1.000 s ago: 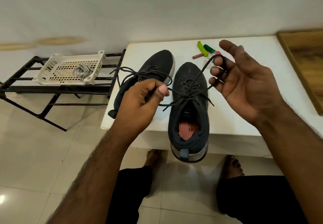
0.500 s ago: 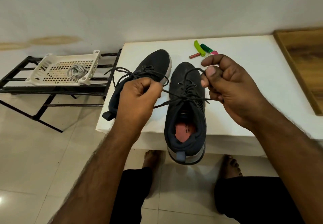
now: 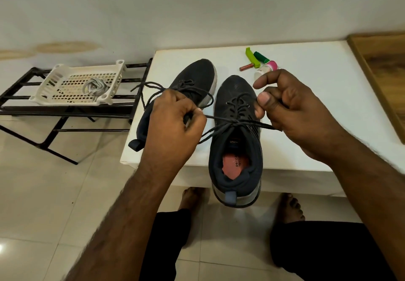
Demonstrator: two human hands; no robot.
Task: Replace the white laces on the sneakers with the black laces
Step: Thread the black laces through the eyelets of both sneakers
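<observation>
Near sneaker (image 3: pixel 236 149) at 6 o'clock on white tabletop (image 3: pixel 317 105), heel overhanging the edge. Left hand (image 3: pixel 173 125) and right hand (image 3: pixel 291 110): each grip pinches a black lace (image 3: pixel 221 119) end, pulled taut. White laces (image 3: pixel 94 87) in basket (image 3: pixel 65 96), 9 o'clock.

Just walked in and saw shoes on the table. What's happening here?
A person is tying the black lace on the right sneaker: left hand and right hand each pinch a side and pull outward. The left sneaker has a black lace too. The white laces lie in the basket.
</observation>
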